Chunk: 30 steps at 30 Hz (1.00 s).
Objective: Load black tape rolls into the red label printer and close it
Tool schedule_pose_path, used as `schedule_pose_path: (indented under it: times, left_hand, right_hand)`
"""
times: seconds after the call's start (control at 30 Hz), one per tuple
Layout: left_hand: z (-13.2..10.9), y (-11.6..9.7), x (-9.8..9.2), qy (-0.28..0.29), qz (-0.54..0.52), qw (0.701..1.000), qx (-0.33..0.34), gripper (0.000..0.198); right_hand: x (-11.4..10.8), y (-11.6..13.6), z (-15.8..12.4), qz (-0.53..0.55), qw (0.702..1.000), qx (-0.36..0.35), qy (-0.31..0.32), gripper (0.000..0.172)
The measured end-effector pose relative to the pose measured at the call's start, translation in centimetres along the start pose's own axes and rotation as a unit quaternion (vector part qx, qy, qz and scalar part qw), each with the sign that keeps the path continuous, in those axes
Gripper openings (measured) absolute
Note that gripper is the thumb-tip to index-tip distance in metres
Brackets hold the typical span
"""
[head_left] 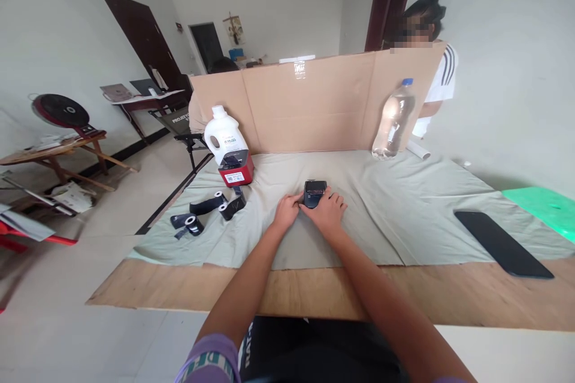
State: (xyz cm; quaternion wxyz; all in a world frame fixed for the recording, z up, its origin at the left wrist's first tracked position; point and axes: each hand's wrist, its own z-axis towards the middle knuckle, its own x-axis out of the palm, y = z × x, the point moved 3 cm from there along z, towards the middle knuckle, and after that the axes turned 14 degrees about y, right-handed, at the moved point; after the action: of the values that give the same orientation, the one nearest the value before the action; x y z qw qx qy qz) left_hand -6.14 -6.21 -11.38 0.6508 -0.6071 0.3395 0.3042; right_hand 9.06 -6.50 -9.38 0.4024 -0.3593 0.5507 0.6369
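The step in hand looks like steadying: left hand and right hand hold a small black device between their curled fingers on the worktop's cloth. Lifting it would need a firmer pinch from the 2 hands.

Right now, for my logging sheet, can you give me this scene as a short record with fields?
Left hand: touches the small black device, left side
Right hand: against the device's right side; grip unclear
Surface: grey-green cloth on wooden table
Left of hands: black rolls, red box, white jug
Right: clear bottle, black slab
Behind: cardboard screen, another person
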Motion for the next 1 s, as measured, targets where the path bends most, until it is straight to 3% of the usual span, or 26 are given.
schedule_pose_path:
  times: [0.2,0.4,0.6,1.0]
  left_hand:
    - [-0.1,-0.3,0.4,0.017,0.026,1.0,0.006,0.06]
    - [-0.5,-0.7,0.8,0.032,0.07,0.997,0.004,0.062]
    - [-0.7,-1.2,0.9,0.042,0.081,0.996,-0.01,0.065]
    - [-0.9,-2.2,1.1,0.026,0.113,0.993,-0.034,0.062]
  right_hand:
    - [0.5,-0.3,0.4,0.046,0.999,-0.023,0.002,0.102]
    - [1.2,-0.9,1.8,0.179,0.983,-0.044,0.007,0.103]
    - [1.0,-1.4,2.4,0.312,0.948,-0.052,0.036,0.084]
    - [0.1,-4.3,4.3,0.414,0.904,-0.083,0.066,0.048]
